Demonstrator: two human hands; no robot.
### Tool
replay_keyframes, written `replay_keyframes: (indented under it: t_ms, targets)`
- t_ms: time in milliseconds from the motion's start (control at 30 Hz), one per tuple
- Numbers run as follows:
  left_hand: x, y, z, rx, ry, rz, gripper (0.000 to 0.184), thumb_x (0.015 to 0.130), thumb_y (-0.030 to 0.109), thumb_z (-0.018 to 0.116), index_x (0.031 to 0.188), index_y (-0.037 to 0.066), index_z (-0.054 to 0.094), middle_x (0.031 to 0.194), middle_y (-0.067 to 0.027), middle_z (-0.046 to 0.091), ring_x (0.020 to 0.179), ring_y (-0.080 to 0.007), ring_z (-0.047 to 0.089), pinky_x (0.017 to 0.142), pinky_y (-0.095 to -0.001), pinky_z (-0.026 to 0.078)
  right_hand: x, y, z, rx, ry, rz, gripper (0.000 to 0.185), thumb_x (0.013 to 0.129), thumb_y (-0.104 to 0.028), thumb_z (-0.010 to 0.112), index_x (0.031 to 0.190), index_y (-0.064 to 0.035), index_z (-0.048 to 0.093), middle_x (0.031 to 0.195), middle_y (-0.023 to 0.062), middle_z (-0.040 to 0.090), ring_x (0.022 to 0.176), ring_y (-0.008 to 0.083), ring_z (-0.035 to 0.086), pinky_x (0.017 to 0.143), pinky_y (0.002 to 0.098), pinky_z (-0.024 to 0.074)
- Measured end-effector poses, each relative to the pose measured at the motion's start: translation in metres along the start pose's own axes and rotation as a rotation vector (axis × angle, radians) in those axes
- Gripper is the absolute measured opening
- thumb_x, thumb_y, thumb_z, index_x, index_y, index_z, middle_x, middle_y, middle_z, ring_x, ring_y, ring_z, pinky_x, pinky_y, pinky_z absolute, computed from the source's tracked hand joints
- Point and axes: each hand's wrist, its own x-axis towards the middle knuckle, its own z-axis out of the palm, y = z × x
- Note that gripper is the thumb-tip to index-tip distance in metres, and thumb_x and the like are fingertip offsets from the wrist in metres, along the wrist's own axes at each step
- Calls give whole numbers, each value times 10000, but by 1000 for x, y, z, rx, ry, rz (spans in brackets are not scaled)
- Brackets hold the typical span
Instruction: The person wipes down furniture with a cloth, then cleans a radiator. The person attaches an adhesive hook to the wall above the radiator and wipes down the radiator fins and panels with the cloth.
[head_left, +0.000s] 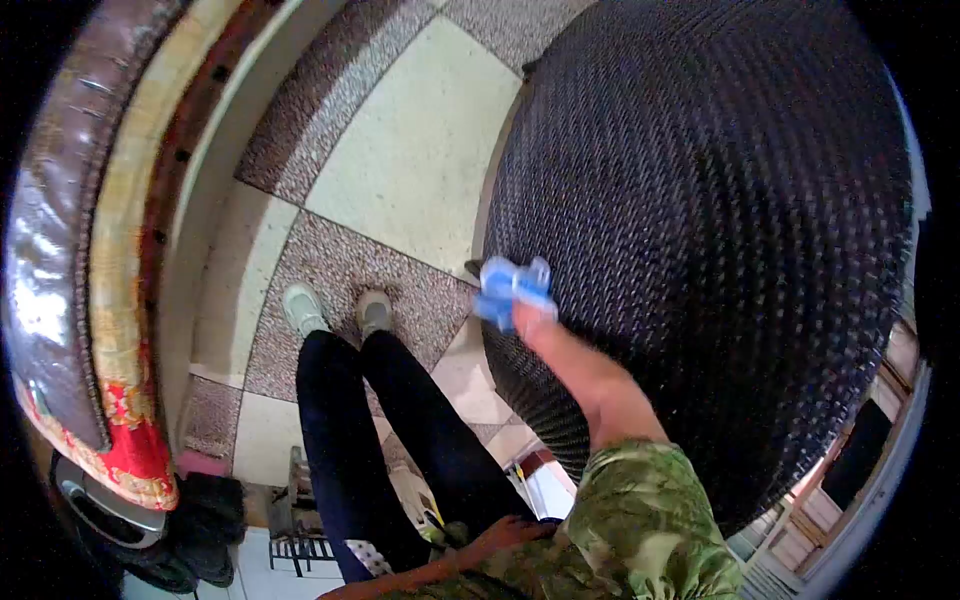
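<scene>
My right hand (pixel 535 318) is closed around a crumpled blue and white cloth (pixel 518 285), blurred by motion. The cloth is at the near edge of a large surface with a dark woven cover (pixel 700 220). Below the camera, my left hand (pixel 515 530) rests close to my waist, by the hem of the green patterned shirt. Its fingers are too small and partly hidden to make out, and I cannot tell whether it holds anything. A small yellow and dark thing (pixel 432 518) shows between my legs, its kind unclear.
A padded seat with shiny brown upholstery (pixel 65 230) and a red and gold cloth (pixel 130 430) runs along the left. Checkered floor tiles (pixel 410 140) lie between it and the woven cover. A black rack (pixel 295 525) and dark bags (pixel 205 520) stand at lower left.
</scene>
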Motion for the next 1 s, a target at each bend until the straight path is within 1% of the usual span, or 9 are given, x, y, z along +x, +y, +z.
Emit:
replay_keyframes:
  t_ms: [167,400,533,600,733,767,833,867,1000]
  targets:
    - [26,31,-158,-310,-24,-1,569,856,76,504,1394,247,429,1391,-92,440,988,-300,626,767,-407,542,-84,14,-15,-192,356,-108,301,911,-169,436,1112,-177,660,1078,62,659,1115,246,567,987,443,403]
    - [30,36,-199,-290,-282,-87,570,830,242,619,1370,147,463,1294,-218,506,1101,-403,548,919,-454,461,-67,191,-209,-185,184,338,417,904,-158,453,1280,-1,540,1349,122,499,1303,279,405,1109,393,286]
    - [40,76,-262,-206,-206,-156,591,855,377,631,1341,73,487,1279,-221,516,1116,-403,535,931,-435,446,-113,124,-121,58,-22,257,337,924,-149,434,1212,-54,579,1266,115,562,1265,255,453,1077,391,325]
    - [37,90,-283,-134,-161,-150,597,864,404,627,1335,62,493,1273,-221,523,1117,-403,534,933,-427,443,-132,93,-120,1078,258,678,282,948,-158,422,1159,-110,603,1133,92,620,1092,177,593,900,387,466]
    - [44,116,-324,-91,-230,-317,738,846,523,589,1351,4,444,1333,-245,490,1194,-393,498,1027,-404,377,-172,118,-207,360,-51,411,303,918,-166,436,1163,-106,605,1106,143,634,991,322,624,834,434,486]
    - [51,136,-340,-54,-237,-361,803,827,543,603,1357,-26,408,1320,-269,493,1201,-398,499,1020,-404,390,-229,125,-250,-29,664,479,307,891,-166,461,1133,-101,639,1112,167,635,1013,362,597,902,467,451]
    - [60,149,-357,-26,-327,-492,839,818,570,603,1377,-14,379,1282,-290,515,1181,-407,515,1001,-408,408,-237,169,-292,335,742,713,324,877,-131,476,1169,-64,599,1080,183,638,1032,364,585,920,481,452]
    - [63,155,-364,-1,-344,-504,850,816,589,594,1375,-13,376,1255,-292,535,1159,-414,532,984,-409,424,-288,194,-357,497,327,547,307,858,-121,500,1138,-32,589,1017,199,636,1024,353,591,832,433,508]
    - [71,162,-385,118,-323,-333,834,841,626,526,1404,28,380,1286,-287,507,1184,-419,500,1008,-421,394,-414,206,-408,458,826,669,353,799,-61,539,1141,-107,612,1288,83,528,1149,331,499,928,455,448]
